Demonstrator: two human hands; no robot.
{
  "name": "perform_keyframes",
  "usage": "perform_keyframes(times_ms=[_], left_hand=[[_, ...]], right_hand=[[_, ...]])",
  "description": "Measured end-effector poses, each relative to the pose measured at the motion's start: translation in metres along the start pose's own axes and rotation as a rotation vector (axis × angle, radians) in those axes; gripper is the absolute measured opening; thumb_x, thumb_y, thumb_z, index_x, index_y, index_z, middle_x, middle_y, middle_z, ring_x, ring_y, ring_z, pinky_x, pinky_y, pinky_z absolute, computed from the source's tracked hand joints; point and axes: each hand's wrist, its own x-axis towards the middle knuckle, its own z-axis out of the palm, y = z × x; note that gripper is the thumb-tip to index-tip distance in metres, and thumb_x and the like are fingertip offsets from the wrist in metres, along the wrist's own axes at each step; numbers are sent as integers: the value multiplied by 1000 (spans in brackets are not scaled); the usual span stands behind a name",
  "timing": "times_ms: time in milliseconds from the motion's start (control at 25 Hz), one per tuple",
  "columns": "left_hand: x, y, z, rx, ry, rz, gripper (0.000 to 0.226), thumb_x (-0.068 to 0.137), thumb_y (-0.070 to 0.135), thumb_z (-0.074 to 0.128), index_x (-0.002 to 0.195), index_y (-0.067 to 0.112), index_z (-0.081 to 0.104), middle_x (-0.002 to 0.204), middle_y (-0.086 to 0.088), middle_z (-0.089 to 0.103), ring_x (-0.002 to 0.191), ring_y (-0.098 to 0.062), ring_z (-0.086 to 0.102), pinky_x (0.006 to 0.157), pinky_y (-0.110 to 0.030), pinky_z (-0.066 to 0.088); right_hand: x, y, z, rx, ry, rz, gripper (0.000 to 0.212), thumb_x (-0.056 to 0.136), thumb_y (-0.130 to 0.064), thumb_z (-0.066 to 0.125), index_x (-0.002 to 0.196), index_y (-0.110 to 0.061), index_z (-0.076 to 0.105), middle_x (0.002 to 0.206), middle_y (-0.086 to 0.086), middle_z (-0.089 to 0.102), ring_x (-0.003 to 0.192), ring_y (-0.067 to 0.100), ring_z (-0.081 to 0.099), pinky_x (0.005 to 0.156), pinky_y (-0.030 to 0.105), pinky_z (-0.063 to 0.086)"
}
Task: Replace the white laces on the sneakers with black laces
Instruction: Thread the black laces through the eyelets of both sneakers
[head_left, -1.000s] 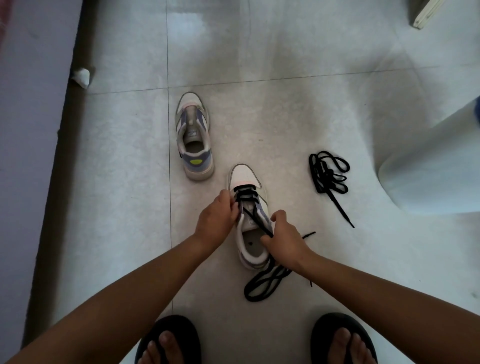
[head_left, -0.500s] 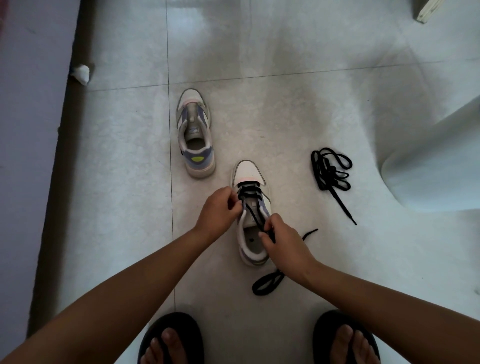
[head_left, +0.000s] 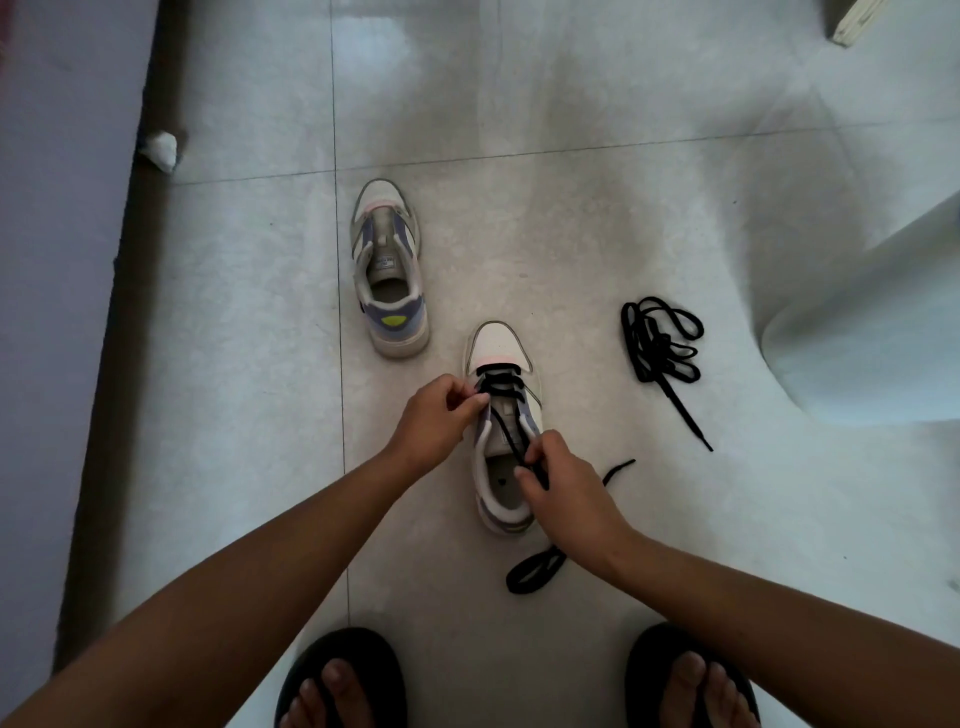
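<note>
From my feed, a crumpled white scrap (head_left: 162, 149) lies far up-left of the fingers, against the wall base. The unlaced sneaker (head_left: 389, 270) stands on the tiled floor (head_left: 234, 364), up and left of my left hand (head_left: 434, 423), toe pointing away. My left hand's fingers (head_left: 470, 402) are curled and pinched at the left eyelet edge of the near sneaker (head_left: 501, 431) — I cannot tell whether lace or only the flap sits between them. The black lace (head_left: 511, 441) crosses the front eyelets just right of those fingers, then runs back diagonally over the tongue to my right hand (head_left: 563, 493), whose fingers are closed around it above the shoe's opening. Its slack loops on the floor below that hand, with one end trailing out to the right. A second black lace (head_left: 662, 345) lies bundled well right of both hands.
</note>
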Motion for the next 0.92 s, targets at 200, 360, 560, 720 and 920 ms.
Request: perform_keyframes(times_ms=[200,360,560,720,920], left_hand=[[-43,1,21,268,-79,-128,53,94,35,46,138,12,27,129,-9,38,108,-25,51,91,-42,46],[-73,1,34,517,-222,-125,88,89,34,56,147,2,-2,146,-16,15,127,-30,36,101,-40,39],[-78,9,50,420,-87,-102,91,90,28,57,148,5,-10,153,-13,13,135,-29,30,106,-42,33],[-55,11,59,491,109,-90,62,100,23,39,149,10,4,148,-10,23,129,-26,36,100,-38,38],[-53,3,66,575,162,-33,66,95,39,47,145,10,16,141,-7,31,122,-22,42,94,-31,40]], right_hand=[[-6,-24,-1,697,-48,554,25,97,-28,48,85,-7,55,63,7,55,43,11,44,41,23,34],[-12,-43,-13,911,-229,672,33,101,-31,38,82,-9,53,49,1,50,36,10,35,38,19,27],[-18,-59,-21,913,-282,589,24,100,-25,43,83,-10,52,48,0,49,35,8,35,35,18,28],[-35,-56,-20,811,-300,525,24,100,-24,40,82,-12,50,49,0,50,36,9,37,37,19,29],[-58,-44,-26,611,-308,370,27,99,-27,40,81,-12,53,51,1,55,38,11,42,38,20,36]])
